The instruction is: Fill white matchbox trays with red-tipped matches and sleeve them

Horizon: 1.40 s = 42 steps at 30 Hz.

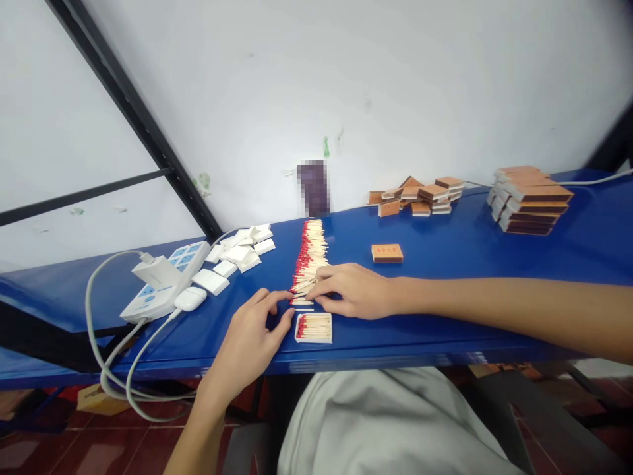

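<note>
Row of red-headed matches (310,254), frame centre, on blue desk (445,316). Right hand (353,290): fingers pinch a small bunch at the row's near end. Filled tray (313,328) just below. Left hand (252,336): fingers loosely curled, thumb at the tray's edge, gripping nothing. Advisable: keep the bunch level, heads aligned.

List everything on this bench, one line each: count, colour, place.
table: one, blue, against the white wall
match row: one long row, red heads, table centre
filled tray: one, white, full of red-headed matches, near edge
empty trays: a pile, white, left of the row
power strip: one, white and blue, far left
single matchbox: one, orange, right of the row
loose matchboxes: a heap, orange-brown, by the wall
stacked matchboxes: one stack, orange-brown, far right
left hand: thumb beside the filled tray
right hand: fingertips on the row's near end
</note>
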Available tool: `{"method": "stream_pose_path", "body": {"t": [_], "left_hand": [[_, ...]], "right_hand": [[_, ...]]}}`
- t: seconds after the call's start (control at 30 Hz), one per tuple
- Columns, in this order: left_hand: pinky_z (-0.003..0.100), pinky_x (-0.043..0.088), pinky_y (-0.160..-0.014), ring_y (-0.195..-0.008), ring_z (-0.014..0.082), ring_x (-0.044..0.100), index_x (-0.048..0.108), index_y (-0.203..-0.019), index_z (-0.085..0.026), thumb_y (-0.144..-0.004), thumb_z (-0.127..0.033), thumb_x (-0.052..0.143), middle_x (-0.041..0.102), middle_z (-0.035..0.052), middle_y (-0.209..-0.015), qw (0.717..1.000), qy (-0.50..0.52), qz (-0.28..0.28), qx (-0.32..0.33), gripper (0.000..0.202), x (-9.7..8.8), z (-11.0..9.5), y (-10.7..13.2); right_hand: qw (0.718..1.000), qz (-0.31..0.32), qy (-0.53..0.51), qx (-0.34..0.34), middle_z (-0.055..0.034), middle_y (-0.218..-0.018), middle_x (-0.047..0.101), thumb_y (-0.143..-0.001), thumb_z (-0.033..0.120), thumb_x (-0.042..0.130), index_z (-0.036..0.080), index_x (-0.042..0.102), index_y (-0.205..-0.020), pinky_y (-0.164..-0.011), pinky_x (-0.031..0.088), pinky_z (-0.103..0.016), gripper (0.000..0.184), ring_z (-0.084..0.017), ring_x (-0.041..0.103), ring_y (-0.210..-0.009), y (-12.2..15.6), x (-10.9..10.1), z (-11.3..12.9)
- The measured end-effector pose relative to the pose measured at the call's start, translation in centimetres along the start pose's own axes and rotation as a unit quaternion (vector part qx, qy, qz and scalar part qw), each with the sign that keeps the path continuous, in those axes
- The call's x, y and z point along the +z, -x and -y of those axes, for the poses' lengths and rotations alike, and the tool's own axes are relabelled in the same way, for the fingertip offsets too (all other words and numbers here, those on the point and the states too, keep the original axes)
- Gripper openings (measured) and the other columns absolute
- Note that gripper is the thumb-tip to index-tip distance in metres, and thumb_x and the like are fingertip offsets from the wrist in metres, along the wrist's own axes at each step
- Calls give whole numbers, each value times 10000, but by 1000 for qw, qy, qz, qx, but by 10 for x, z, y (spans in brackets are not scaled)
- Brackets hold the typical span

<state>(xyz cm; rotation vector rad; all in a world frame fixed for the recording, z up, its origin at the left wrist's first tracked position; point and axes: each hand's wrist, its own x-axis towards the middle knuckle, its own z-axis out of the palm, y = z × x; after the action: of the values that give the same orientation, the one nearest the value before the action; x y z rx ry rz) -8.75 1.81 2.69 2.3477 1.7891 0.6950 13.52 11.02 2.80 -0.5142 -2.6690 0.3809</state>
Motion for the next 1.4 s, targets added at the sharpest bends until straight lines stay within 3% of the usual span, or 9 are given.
{"method": "stream_pose_path", "body": {"t": [0.37,0.67,1.4], "left_hand": [[315,456,-716,-804,201,584,623,-1264,-242,-984,-371,465,581,27,-874,1000,2,5,3,346,-1,0,0],[300,445,-678,-724,183,558,644,-1077,-218,-969,-283,438,541,8,-810,999,12,-43,-3,242,1,3,2],[298,450,-723,-767,189,594,684,-1142,-188,-955,-242,430,596,30,-885,1000,-2,-24,-6,320,2,3,1]], "right_hand": [[1000,11,17,-3,-52,-992,655,-941,210,511,240,722,-1147,-707,418,-280,296,-164,600,-806,0,-1,0],[1000,14,11,0,-62,-1030,669,-941,211,504,250,637,-1293,-784,462,-317,379,-191,621,-879,0,0,0],[1000,10,15,3,-64,-1049,681,-934,212,520,208,695,-1188,-791,465,-313,309,-186,632,-882,0,1,-1]]}}
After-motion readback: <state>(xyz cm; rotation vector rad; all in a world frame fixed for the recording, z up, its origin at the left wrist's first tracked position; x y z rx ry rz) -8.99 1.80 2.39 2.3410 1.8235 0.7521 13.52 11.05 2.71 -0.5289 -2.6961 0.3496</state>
